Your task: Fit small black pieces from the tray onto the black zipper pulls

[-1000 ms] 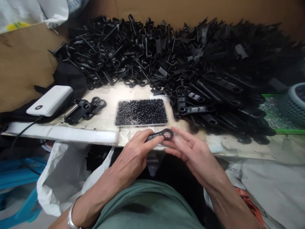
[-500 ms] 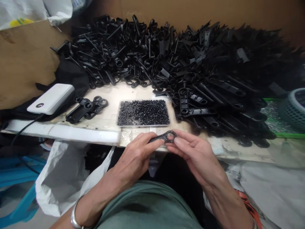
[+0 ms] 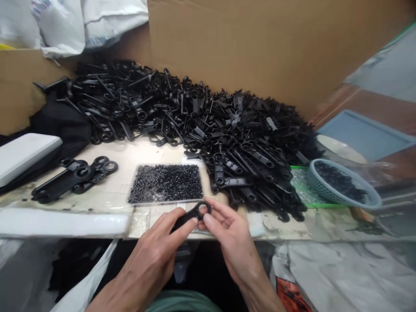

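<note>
Between my hands is a black plastic arm (image 3: 189, 214) with a round ring at one end, held over the table's front edge. My left hand (image 3: 156, 245) is closed on its long shank, thumb on top. At the ring end, my right hand (image 3: 229, 229) pinches the rim between thumb and fingers. Just beyond them lies a clear shallow tray (image 3: 132, 184) filled with small black pieces, greyer and finer on its left side. To the left rest a few joined black ring-ended parts (image 3: 76, 175).
A large heap of black plastic parts (image 3: 195, 108) runs along the cardboard wall (image 3: 260, 43). On the right, a blue-green basket (image 3: 315, 184) holding black pieces stands on a green-edged tray (image 3: 297, 170). A white box-shaped device (image 3: 29, 151) lies at far left on black cloth.
The view has swung to the right and up, bringing the basket into full sight. Both hands keep hold of the black arm, whose face is now turned differently.
</note>
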The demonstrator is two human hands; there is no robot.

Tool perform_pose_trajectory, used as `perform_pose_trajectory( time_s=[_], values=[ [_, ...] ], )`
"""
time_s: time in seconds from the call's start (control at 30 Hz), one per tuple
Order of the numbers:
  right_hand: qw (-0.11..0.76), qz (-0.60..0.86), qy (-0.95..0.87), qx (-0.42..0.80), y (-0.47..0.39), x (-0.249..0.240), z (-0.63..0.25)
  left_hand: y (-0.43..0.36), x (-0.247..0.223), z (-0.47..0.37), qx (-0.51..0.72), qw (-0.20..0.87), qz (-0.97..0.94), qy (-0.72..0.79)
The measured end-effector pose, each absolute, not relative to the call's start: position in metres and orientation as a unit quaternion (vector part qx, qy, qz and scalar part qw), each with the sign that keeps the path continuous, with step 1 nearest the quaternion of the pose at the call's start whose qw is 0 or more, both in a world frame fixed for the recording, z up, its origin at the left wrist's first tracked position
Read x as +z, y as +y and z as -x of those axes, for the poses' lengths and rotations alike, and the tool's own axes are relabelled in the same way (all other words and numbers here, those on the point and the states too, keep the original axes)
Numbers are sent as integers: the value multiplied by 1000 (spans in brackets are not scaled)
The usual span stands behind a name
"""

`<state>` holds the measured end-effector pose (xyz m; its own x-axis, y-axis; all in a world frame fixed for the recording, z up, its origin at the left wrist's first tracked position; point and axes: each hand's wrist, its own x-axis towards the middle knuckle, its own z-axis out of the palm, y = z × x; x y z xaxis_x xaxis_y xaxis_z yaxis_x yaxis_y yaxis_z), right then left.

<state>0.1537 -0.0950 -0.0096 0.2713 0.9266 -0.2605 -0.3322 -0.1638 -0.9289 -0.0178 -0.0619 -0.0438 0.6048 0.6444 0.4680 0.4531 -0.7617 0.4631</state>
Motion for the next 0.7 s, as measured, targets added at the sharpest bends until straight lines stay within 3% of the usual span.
perform_pose_trajectory(
  time_s=[0.27,0.5,0.63,0.7],
  values=[
    [535,573,-446,432,-89,38,-179,-59,-22,18,363,183,-865,293],
    [536,681,-489,100,-73,98,-298,-53,-27,50,396,119,-835,364],
    [435,740,-506,88,-32,108,-344,-35,-50,83,370,103,-827,410],
    [386,755,-520,98,-14,108,-350,-26,-52,101,436,32,-801,409]
  ],
)
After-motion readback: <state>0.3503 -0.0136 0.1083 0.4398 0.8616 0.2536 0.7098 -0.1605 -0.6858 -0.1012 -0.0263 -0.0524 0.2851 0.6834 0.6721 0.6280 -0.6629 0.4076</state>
